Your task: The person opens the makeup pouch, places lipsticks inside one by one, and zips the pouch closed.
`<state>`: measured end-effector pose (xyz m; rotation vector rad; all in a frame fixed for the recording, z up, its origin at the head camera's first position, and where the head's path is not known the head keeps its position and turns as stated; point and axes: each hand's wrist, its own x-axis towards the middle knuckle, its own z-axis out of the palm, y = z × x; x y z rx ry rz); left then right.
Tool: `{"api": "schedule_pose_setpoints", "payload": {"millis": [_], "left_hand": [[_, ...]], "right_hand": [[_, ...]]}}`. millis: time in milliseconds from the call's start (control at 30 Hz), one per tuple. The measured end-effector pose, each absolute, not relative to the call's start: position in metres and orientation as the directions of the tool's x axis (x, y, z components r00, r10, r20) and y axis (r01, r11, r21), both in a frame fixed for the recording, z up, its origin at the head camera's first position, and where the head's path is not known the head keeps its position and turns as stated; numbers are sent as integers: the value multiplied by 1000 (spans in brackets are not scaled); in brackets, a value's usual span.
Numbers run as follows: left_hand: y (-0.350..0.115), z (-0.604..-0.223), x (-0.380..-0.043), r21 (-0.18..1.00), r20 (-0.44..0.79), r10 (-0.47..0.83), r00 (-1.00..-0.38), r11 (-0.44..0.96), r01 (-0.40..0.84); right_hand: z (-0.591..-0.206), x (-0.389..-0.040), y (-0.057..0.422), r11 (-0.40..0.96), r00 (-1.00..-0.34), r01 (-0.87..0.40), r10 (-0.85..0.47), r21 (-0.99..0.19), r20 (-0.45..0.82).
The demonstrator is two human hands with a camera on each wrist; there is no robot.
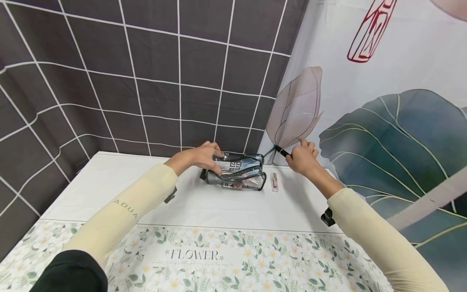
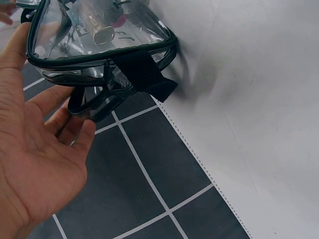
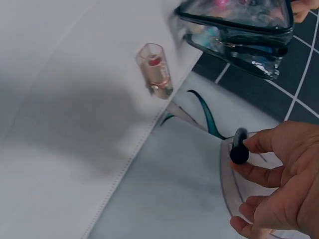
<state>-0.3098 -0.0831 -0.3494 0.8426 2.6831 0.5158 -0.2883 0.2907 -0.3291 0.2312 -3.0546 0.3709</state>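
A clear zip pouch (image 1: 237,184) with black piping and the word TRAVEL on its front stands on the white table. Its top gapes, and small cosmetics show through the plastic. My left hand (image 1: 205,157) grips its left side, thumb near the front opening and fingers behind. In the left wrist view, fingers (image 2: 83,137) curl by the pouch's black-edged rim. Right of the pouch, my right hand (image 1: 303,157) pinches a slim black tube (image 1: 282,151) with a light band, held up over the table's back edge. A lipstick (image 1: 274,182) in a clear case stands between pouch and right hand.
A dark cloth with a white grid (image 1: 153,101) hangs behind the table, beside a leaf-printed cloth (image 1: 383,142). A floral mat (image 1: 197,267) printed FLOWER covers the table's front. A black strap tab (image 2: 149,79) sticks out from the pouch's end.
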Motion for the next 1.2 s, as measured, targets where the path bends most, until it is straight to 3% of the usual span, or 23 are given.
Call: {"api": "schedule_pose_setpoints", "payload": {"millis": [533, 1200], "left_hand": [[-86, -351, -309, 414, -140, 602, -786, 757, 506], [-84, -352, -312, 405, -145, 606, -782, 758, 512]], "right_hand": [[-303, -279, 249, 932, -948, -309, -286, -189, 137], [-310, -272, 202, 839, -842, -531, -508, -115, 180]]}}
